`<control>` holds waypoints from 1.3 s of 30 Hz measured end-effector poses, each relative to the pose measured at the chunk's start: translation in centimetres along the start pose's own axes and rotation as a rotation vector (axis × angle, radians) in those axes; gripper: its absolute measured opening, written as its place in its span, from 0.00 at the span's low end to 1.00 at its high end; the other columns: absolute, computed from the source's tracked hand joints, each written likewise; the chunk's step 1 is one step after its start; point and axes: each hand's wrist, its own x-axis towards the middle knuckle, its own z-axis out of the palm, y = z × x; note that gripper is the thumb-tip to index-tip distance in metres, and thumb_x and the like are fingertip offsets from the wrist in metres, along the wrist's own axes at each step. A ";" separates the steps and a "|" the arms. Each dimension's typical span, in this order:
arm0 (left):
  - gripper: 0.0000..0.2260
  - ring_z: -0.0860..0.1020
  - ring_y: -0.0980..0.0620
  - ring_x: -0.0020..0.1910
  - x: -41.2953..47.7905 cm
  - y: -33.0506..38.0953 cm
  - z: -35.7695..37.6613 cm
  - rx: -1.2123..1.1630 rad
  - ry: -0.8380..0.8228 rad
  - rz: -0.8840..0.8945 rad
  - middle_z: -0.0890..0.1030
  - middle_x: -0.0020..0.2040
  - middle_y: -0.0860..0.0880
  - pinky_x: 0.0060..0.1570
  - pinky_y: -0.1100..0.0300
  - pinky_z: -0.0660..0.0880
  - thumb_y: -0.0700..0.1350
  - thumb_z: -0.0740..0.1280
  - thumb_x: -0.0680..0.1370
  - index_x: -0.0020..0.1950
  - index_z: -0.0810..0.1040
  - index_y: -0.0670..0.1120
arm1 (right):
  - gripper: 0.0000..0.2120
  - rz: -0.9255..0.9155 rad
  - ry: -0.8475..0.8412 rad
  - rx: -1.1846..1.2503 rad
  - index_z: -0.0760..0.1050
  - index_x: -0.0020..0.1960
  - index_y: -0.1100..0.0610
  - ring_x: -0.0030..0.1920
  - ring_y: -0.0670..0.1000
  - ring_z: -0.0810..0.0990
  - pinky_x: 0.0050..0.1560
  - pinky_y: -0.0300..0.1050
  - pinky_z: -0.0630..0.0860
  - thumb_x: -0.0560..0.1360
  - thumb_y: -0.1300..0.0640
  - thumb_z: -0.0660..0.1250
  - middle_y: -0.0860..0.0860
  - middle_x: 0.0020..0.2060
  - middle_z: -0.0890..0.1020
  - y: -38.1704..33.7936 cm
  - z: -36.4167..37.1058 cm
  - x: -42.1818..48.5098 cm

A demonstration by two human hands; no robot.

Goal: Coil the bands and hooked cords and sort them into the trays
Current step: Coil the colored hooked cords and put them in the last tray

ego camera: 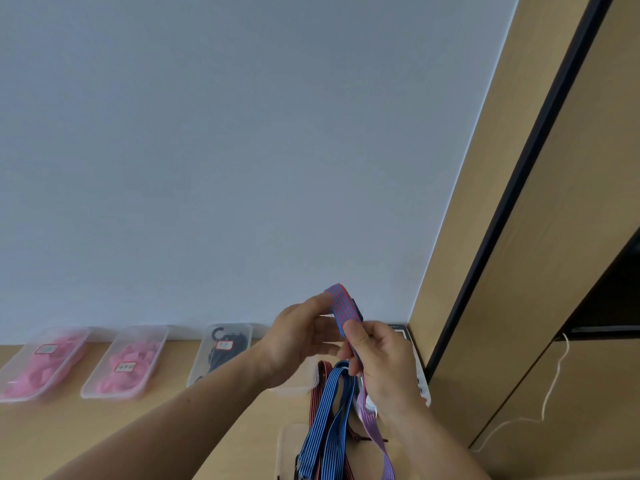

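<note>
Above the far right corner of the desk (69, 420), left grip (301, 336) and right grip (384, 362) both pinch a red-and-blue striped band (343, 306); trays (157, 336) line the far edge.

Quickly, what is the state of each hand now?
Left hand: pinches the red-blue striped band.
Right hand: grips the same band.

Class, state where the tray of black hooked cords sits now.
Head view, left of centre: the black-cord tray stands by the wall, between a pink-filled tray and the left hand.
</note>
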 end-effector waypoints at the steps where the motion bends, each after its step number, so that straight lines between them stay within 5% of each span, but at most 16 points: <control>1: 0.21 0.80 0.43 0.41 -0.2 0.2 0.2 0.000 -0.046 0.018 0.83 0.44 0.40 0.51 0.47 0.77 0.52 0.64 0.78 0.56 0.78 0.34 | 0.18 -0.004 -0.005 0.004 0.80 0.42 0.60 0.22 0.47 0.72 0.26 0.36 0.70 0.67 0.44 0.70 0.55 0.28 0.81 0.1 0.0 0.0; 5: 0.20 0.81 0.44 0.48 0.0 0.3 -0.1 -0.008 0.079 0.094 0.83 0.54 0.36 0.54 0.45 0.76 0.44 0.71 0.72 0.61 0.75 0.36 | 0.17 0.008 0.011 -0.050 0.78 0.37 0.60 0.21 0.49 0.72 0.24 0.37 0.70 0.69 0.45 0.69 0.55 0.25 0.80 0.5 0.0 0.1; 9: 0.15 0.83 0.50 0.44 0.4 0.2 -0.2 0.206 0.143 0.234 0.86 0.48 0.44 0.45 0.60 0.77 0.39 0.73 0.75 0.60 0.74 0.43 | 0.17 0.081 0.034 -0.066 0.78 0.37 0.61 0.22 0.50 0.72 0.23 0.38 0.68 0.76 0.49 0.68 0.55 0.23 0.79 1.1 -0.1 0.2; 16: 0.15 0.83 0.60 0.50 0.4 -1.3 -1.3 0.725 0.284 0.457 0.85 0.51 0.54 0.51 0.61 0.78 0.42 0.73 0.76 0.61 0.76 0.50 | 0.28 0.081 0.003 -0.034 0.76 0.38 0.66 0.22 0.48 0.68 0.23 0.37 0.65 0.71 0.38 0.64 0.53 0.23 0.75 1.0 0.4 0.2; 21: 0.14 0.83 0.49 0.43 0.2 -2.0 -1.5 1.098 0.318 0.662 0.84 0.50 0.56 0.43 0.53 0.79 0.49 0.67 0.79 0.64 0.73 0.51 | 0.33 0.068 -0.004 -0.022 0.75 0.37 0.67 0.22 0.48 0.68 0.25 0.37 0.66 0.73 0.34 0.63 0.54 0.24 0.76 1.2 0.2 0.1; 25: 0.14 0.82 0.52 0.40 0.2 -1.7 -1.2 1.376 0.322 1.015 0.84 0.49 0.53 0.27 0.59 0.77 0.45 0.64 0.76 0.61 0.71 0.49 | 0.35 0.128 -0.015 0.011 0.79 0.34 0.60 0.22 0.49 0.68 0.24 0.38 0.65 0.65 0.25 0.64 0.56 0.25 0.76 0.8 0.3 0.3; 30: 0.21 0.83 0.46 0.55 0.6 -2.6 -2.1 1.498 0.259 1.110 0.82 0.61 0.42 0.41 0.57 0.82 0.39 0.72 0.75 0.66 0.71 0.44 | 0.37 0.156 0.001 0.014 0.81 0.38 0.60 0.23 0.48 0.69 0.24 0.37 0.66 0.62 0.24 0.65 0.56 0.25 0.78 0.8 0.2 0.3; 34: 0.29 0.81 0.51 0.56 0.4 -2.7 -1.5 1.329 0.238 0.936 0.78 0.67 0.45 0.47 0.64 0.80 0.31 0.73 0.69 0.69 0.75 0.46 | 0.32 0.111 0.007 0.020 0.82 0.38 0.59 0.23 0.48 0.70 0.25 0.37 0.66 0.66 0.28 0.66 0.54 0.26 0.78 0.7 -0.1 0.0; 36: 0.28 0.78 0.57 0.61 -0.1 -2.5 -0.8 0.966 0.263 0.666 0.74 0.71 0.50 0.55 0.69 0.74 0.31 0.66 0.75 0.71 0.71 0.52 | 0.32 0.074 0.012 0.007 0.81 0.38 0.61 0.23 0.48 0.69 0.25 0.36 0.65 0.68 0.30 0.66 0.54 0.26 0.78 0.5 -0.4 0.0; 39: 0.17 0.82 0.51 0.57 -0.2 -1.3 0.2 0.272 0.222 0.143 0.82 0.60 0.46 0.55 0.58 0.79 0.39 0.61 0.81 0.69 0.73 0.49 | 0.26 0.013 0.020 -0.023 0.79 0.36 0.59 0.23 0.48 0.69 0.26 0.36 0.66 0.73 0.36 0.63 0.53 0.26 0.79 0.4 -0.5 0.0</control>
